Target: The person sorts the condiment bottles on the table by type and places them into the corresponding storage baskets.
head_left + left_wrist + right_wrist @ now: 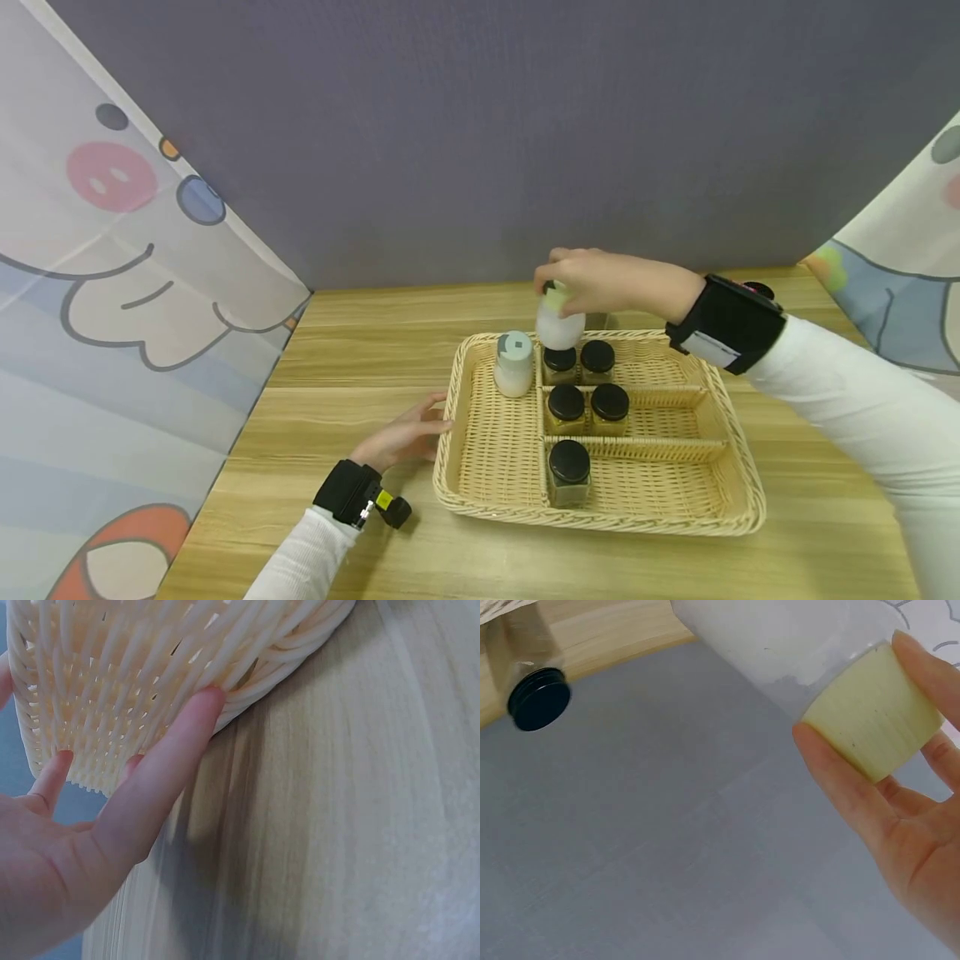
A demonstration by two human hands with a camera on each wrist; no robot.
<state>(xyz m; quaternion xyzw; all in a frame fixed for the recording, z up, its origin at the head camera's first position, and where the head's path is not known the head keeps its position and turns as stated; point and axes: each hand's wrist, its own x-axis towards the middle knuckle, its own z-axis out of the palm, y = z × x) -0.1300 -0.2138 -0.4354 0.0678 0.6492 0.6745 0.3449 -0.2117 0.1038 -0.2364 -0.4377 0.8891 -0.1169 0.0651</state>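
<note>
My right hand (592, 279) grips a bottle of white contents (560, 329) by its pale yellow-green cap (874, 712). The bottle hangs over the back of a woven basket (600, 518), just right of a similar bottle with a pale blue-green cap (514, 367) in the basket's long left compartment. My left hand (401, 437) is at the basket's left side, its thumb (169, 765) and fingertips against the weave. Several glass jars with black lids stand along the divider: two in the back row (597, 357), two in the middle row (610, 402), one in front (570, 467).
Beyond the basket, a clear jar with a black lid (538, 697) stands near the table's back edge. Another black lid (759, 290) shows behind my right wrist. A grey wall (480, 142) rises behind the wooden table (360, 358), with printed cloth (112, 333) on the left.
</note>
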